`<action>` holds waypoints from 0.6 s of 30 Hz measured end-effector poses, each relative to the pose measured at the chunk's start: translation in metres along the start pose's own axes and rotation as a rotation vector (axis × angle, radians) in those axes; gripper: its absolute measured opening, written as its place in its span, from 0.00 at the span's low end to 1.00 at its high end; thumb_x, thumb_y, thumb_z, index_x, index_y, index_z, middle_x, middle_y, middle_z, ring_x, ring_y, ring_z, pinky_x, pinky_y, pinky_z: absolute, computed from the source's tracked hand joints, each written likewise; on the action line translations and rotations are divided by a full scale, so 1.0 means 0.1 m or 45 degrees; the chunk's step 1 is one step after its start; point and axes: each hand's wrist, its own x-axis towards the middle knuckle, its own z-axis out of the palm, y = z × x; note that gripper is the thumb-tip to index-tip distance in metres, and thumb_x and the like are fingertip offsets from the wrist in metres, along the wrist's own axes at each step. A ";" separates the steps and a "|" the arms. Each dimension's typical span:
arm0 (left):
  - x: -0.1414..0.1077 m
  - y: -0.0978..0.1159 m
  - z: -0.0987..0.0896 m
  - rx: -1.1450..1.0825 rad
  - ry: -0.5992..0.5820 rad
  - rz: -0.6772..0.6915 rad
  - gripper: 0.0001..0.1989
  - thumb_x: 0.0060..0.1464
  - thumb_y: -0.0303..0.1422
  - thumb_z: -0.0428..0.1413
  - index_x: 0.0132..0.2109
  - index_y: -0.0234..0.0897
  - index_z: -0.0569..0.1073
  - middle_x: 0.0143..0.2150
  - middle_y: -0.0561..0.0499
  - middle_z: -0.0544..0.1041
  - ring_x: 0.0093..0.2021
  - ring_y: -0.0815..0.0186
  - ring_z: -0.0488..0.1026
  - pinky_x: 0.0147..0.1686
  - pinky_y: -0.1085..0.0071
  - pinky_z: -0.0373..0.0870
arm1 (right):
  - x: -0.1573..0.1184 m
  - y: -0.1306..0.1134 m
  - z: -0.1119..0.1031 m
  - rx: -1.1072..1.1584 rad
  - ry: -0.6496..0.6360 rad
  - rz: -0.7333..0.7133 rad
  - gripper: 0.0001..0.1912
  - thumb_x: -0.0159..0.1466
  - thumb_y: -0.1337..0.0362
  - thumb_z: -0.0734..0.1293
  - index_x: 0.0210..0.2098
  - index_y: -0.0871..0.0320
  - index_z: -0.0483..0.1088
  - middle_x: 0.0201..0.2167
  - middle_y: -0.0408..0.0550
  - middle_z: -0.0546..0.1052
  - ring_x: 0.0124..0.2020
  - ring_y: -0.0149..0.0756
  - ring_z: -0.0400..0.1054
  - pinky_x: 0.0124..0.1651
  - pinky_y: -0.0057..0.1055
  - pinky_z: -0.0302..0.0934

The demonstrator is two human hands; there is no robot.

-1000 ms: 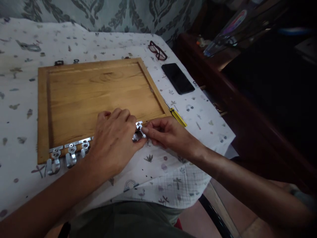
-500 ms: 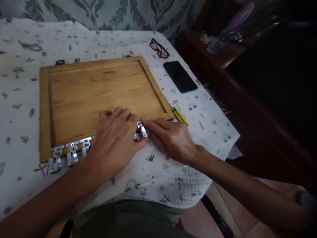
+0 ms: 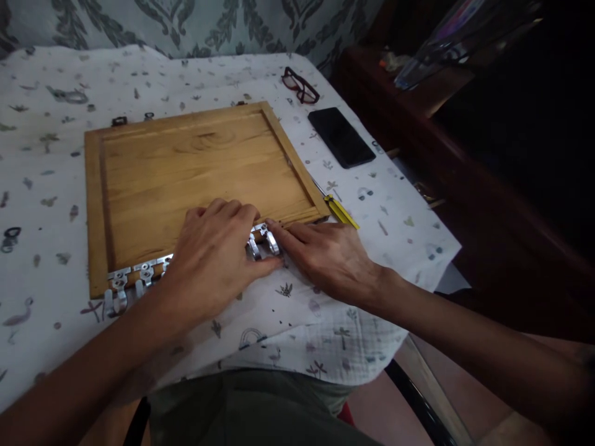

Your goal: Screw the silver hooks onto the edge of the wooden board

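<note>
Printed cotton cloth (image 3: 46, 248) covered the table, dotted with small grey and dark motifs. Along the near edge of the honey-coloured wooden board (image 3: 186, 161), which lay flat on that cloth, three bright metal hooks (image 3: 119, 291) sat at the left end, their curved tips jutting over the edge toward the person. Two small dark metal fittings (image 3: 119, 121) sat at the board's far edge.

The left arm came in low from the bottom left corner. The left hand (image 3: 214, 257) lay palm down on the near edge of the board, fingers lightly curved and slightly apart, and its thumb stretched right along the front of the metal hardware (image 3: 263, 241) between the hands. That hardware could be one double hook or two; the angle did not settle it.

The right arm reached in from the lower right. The right hand (image 3: 325, 257) was nearly flat and narrow, fingers together, with its index fingertip (image 3: 274, 227) on the hardware; no firm grip showed. The two hands stood just apart, with only the hardware between them.

To the right, a yellow-handled screwdriver (image 3: 341, 212) lay just beside the board's corner. Farther out lay a black smartphone (image 3: 341, 137) and red-framed glasses (image 3: 300, 87), and the cloth ended near a dark wooden cabinet (image 3: 465, 155).
</note>
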 end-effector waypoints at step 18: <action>0.01 -0.01 -0.02 0.015 -0.072 -0.038 0.19 0.55 0.45 0.70 0.45 0.36 0.79 0.43 0.44 0.77 0.51 0.46 0.74 0.52 0.50 0.72 | 0.00 -0.01 -0.02 -0.124 -0.048 -0.024 0.21 0.71 0.74 0.60 0.62 0.67 0.70 0.31 0.46 0.82 0.27 0.35 0.71 0.28 0.37 0.49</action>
